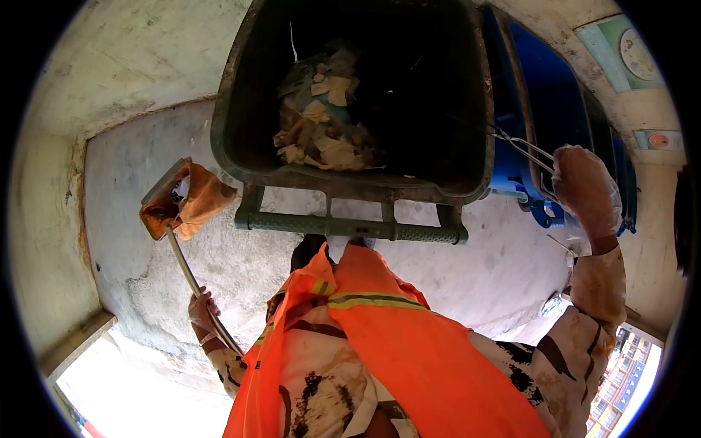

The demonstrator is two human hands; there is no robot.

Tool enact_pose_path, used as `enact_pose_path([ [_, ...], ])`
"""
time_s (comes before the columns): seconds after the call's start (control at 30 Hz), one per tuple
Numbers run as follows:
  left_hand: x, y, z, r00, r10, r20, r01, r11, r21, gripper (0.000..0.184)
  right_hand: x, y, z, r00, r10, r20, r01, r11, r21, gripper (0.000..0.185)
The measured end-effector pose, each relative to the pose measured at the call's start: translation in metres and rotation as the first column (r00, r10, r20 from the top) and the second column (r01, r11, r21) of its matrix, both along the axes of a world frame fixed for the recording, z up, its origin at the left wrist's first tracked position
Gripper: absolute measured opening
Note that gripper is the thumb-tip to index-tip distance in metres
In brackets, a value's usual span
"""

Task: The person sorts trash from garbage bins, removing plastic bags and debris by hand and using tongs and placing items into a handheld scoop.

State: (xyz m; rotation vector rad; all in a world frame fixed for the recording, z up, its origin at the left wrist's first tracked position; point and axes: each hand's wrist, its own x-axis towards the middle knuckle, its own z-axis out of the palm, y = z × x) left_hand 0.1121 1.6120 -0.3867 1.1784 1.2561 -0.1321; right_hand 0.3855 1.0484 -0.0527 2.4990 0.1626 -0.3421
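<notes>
My left hand (204, 308), in a clear plastic glove, is wrapped round the long handle (186, 271) of a dustpan (157, 208) with an orange-brown cloth or bag on it, held above the floor at the left. On the right, my right hand (584, 186), also in a clear glove, grips metal tongs (529, 148) whose tips reach the right rim of an open dark green bin (478, 95). Crumpled pale waste (332, 128) lies inside the bin, on its left side. The bin's front handle bar (350, 225) is near my feet.
Blue bins (551, 87) stand to the right of the green bin. Walls (44, 212) rise at both sides. Two small signs (639, 55) hang on the upper right wall. The grey concrete floor (146, 292) shows stains.
</notes>
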Motion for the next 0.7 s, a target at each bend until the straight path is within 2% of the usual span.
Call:
enact_pose_path([
  [0.1, -0.007, 0.009, -0.011, 1.000, 0.002, 0.016, -0.002, 1.000, -0.002, 0.031, 0.003, -0.025, -0.013, 0.999, -0.029, -0.025, 0.032, 0.995, 0.092, 0.003],
  [0.17, -0.006, 0.011, -0.011, 0.999, 0.032, -0.023, -0.032, 0.999, -0.001, 0.029, 0.012, -0.036, -0.027, 0.998, 0.068, 0.009, -0.069, 0.988, 0.135, 0.004],
  [0.33, -0.008, 0.012, -0.015, 1.000, 0.021, -0.008, -0.021, 1.000, 0.018, 0.026, 0.090, -0.062, -0.029, 0.998, 0.058, 0.035, -0.063, 0.986, 0.152, 0.003],
  [0.43, -0.003, 0.014, -0.010, 1.000, -0.001, 0.022, 0.001, 1.000, 0.024, 0.026, 0.093, -0.053, -0.038, 0.999, -0.046, -0.015, 0.048, 0.988, 0.149, 0.006],
  [0.53, -0.003, 0.013, -0.012, 1.000, -0.007, 0.019, 0.006, 1.000, 0.017, 0.027, 0.091, -0.032, -0.047, 0.996, -0.065, 0.055, 0.059, 0.992, 0.107, 0.008],
  [0.6, -0.003, 0.015, -0.013, 1.000, -0.012, 0.020, 0.012, 1.000, 0.004, 0.027, 0.084, -0.029, -0.057, 0.980, -0.141, 0.138, 0.117, 0.979, 0.166, 0.009],
  [0.7, -0.005, 0.017, -0.015, 0.999, -0.028, 0.020, 0.028, 1.000, 0.007, 0.027, 0.077, -0.028, -0.067, 0.970, -0.198, 0.142, 0.166, 0.964, 0.208, 0.011],
])
